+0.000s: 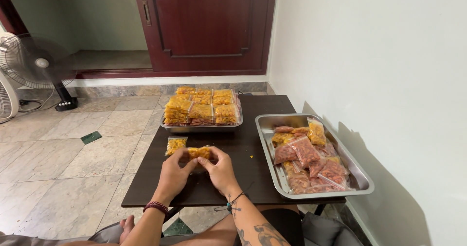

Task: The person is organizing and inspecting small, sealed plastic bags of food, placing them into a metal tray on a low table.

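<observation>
The left hand [174, 170] and the right hand [220, 169] both pinch one small clear plastic packet of yellow-orange snack pieces [199, 152], fingers closed on its two ends, holding it just above the dark brown tabletop [243, 151] near the front edge. A second small packet of yellow pieces [175, 145] lies flat on the tabletop just left of the hands.

Behind them a shallow steel tray [201, 127] carries neat stacks of filled yellow packets [202, 107]; the right-hand steel tray [362, 180] holds a loose heap of reddish and yellow packets [306, 161] and overhangs the tabletop's front corner. A stray crumb [251, 155] lies between the hands and that tray.

The likely troubles: squeezing too hard could crush the brittle pieces or pop the packet open, scattering them. An elbow bumping the overhanging tray could tip it towards the floor.
</observation>
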